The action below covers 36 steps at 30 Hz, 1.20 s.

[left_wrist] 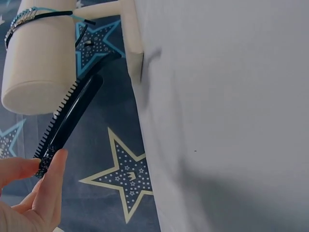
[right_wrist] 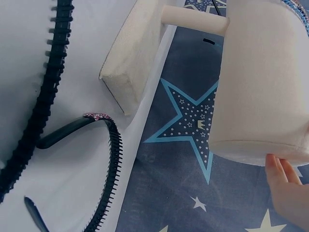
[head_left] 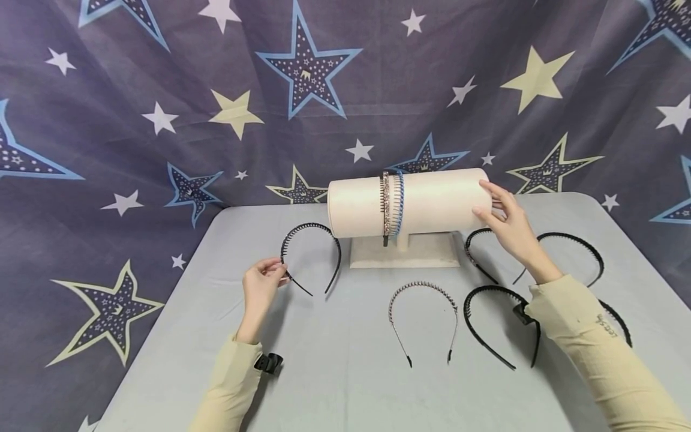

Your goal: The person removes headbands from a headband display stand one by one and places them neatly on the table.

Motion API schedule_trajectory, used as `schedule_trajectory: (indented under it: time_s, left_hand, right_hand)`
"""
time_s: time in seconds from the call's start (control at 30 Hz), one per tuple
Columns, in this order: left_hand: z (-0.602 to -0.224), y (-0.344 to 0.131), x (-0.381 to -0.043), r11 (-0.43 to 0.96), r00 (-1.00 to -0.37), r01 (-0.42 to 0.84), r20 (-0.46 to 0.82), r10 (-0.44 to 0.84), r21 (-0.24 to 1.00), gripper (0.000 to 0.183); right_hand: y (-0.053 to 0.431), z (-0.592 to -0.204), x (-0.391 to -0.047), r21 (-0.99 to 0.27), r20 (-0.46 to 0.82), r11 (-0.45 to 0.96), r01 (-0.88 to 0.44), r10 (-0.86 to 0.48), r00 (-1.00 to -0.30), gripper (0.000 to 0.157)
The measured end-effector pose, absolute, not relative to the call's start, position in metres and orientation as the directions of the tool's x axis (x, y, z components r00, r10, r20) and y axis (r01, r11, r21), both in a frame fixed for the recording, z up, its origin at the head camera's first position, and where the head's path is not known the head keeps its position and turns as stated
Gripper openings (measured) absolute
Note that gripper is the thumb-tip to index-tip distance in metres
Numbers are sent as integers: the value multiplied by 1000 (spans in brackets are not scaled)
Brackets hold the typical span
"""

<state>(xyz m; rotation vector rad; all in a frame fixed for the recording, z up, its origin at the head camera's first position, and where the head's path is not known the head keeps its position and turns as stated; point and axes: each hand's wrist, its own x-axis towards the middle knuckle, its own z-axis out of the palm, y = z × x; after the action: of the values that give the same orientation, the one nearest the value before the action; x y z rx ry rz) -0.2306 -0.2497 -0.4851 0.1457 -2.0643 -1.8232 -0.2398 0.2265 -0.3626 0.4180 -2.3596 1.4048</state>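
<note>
Black plastic, going by the shine, for the toothed headband (left_wrist: 75, 108) held up just off the left end of the cream roll (head_left: 442, 198). Pinched between thumb and fingers of the left hand (head_left: 263, 288), low on one arm, right by a glittery patch (left_wrist: 46, 157). Should be super light, more springy than floppy, and probably a bit slick along the smooth outer face. Wouldn't call it delicate, but might crack if splayed too far, and could maybe shed sparkle if rubbed there. Best to take hold low on both arms, flex gently, and keep fingertips off the teeth (left_wrist: 52, 121), likely scratchy and quick to snag. As for the right hand (head_left: 510, 225), spread fairly wide, with thumb and fingertips resting on the right end of the roll. Already around the roll, near its middle: a sparkly band (head_left: 385, 204) and a blue band (head_left: 399, 204), side by side. On the bench (head_left: 324, 372) in front of the roll, a silvery band (head_left: 423, 284), plus a black band (head_left: 491, 288) further right. No brand or label readable on any of them. Just some lettering (head_left: 606, 326) on the right sleeve (head_left: 583, 312), maybe "Leesh", too small to swear to.
</note>
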Motion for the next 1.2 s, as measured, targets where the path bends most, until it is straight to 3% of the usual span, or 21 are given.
schedule_trajectory:
  time_s: [0.07,0.27,0.37,1.2]
  left_hand:
    - [-483,-247,-226,188,-929,141,196,-315,972,27]
    - [-415,-211,-183,226,-957,7,72,-282,974,28]
    - [-400,-202,-173,233,-965,-50,13,-260,971,27]
    - [-421,-185,-172,253,-985,-172,-161,-63,952,25]
  right_hand:
    - [227,-363,-240,-777,450,461,-428,-68,-891,53]
    - [227,-362,-239,-780,444,460,-425,-72,-893,52]
    - [227,-362,-239,-789,449,439,-429,-62,-891,51]
    - [226,-359,-237,-775,442,472,-421,-72,-894,51]
